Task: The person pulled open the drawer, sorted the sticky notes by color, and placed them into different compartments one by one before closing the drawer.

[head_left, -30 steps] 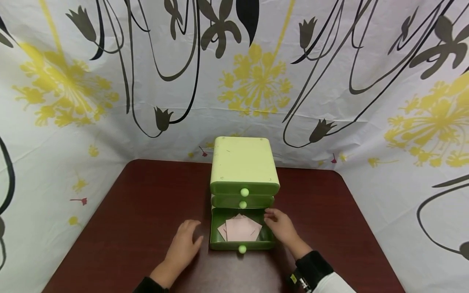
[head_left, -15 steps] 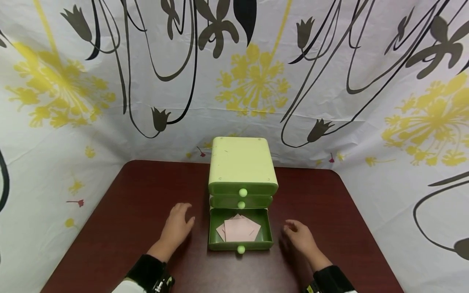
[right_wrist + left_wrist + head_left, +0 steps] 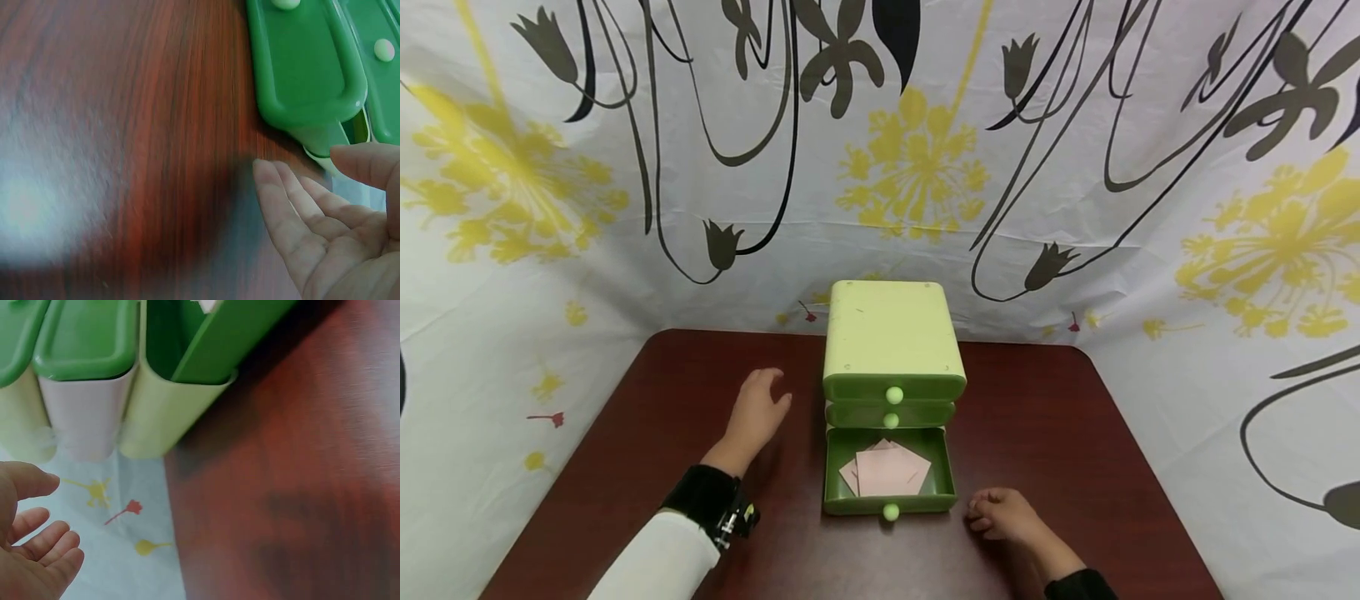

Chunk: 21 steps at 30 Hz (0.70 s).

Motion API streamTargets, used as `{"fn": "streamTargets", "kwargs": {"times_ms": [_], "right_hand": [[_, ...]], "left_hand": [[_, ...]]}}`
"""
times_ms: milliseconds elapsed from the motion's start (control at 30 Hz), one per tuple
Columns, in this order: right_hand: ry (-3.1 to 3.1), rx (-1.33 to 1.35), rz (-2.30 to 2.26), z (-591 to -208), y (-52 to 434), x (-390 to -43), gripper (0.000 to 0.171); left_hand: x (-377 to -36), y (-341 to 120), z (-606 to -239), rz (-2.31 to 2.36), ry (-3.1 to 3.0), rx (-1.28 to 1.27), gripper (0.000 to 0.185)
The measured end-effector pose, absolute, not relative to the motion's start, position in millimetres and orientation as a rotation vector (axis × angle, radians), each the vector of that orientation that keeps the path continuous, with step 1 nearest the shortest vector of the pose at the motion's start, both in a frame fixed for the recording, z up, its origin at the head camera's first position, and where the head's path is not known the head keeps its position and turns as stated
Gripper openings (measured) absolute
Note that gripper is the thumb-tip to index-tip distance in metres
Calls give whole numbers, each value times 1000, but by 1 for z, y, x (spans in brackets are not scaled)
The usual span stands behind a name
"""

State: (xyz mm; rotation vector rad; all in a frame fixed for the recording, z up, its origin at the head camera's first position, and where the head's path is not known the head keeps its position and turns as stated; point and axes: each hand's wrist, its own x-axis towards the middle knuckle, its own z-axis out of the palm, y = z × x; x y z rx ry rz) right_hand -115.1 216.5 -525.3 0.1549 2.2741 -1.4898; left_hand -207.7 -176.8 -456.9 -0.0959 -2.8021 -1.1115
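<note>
A small chest of drawers (image 3: 891, 325), pale yellow with green drawer fronts, stands mid-table. Its bottom drawer (image 3: 837, 479) is pulled out, with several pink paper slips (image 3: 887, 473) lying in it. Round pale knobs mark each front, including the bottom knob (image 3: 891, 512). To the left of the chest, apart from it, hovers my left hand (image 3: 750, 417); its fingers are loosely bent around nothing in the left wrist view. Nearer the front, right of the open drawer, my right hand (image 3: 1003, 512) holds nothing, its fingers (image 3: 275, 194) extended in the right wrist view.
The dark red wooden table (image 3: 700, 367) has a rounded far edge. Behind and on both sides hangs a white cloth (image 3: 820, 192) printed with yellow and grey flowers. The middle drawer front (image 3: 925, 413) sits between the top and bottom ones.
My right hand has drawn back from the open drawer's right rim, toward the front and right. My left hand has moved forward and left along the chest. The slips stayed put.
</note>
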Motion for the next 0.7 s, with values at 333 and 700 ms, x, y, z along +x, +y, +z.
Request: {"fn": "streamTargets", "kwargs": {"times_ms": [333, 700], "right_hand": [[2031, 73, -1614, -537, 204, -103, 28], [1909, 117, -1634, -537, 177, -95, 32]], "left_hand": [[-241, -162, -424, -1233, -2755, -76, 41], [-267, -141, -396, -1450, -2666, -54, 46]]}}
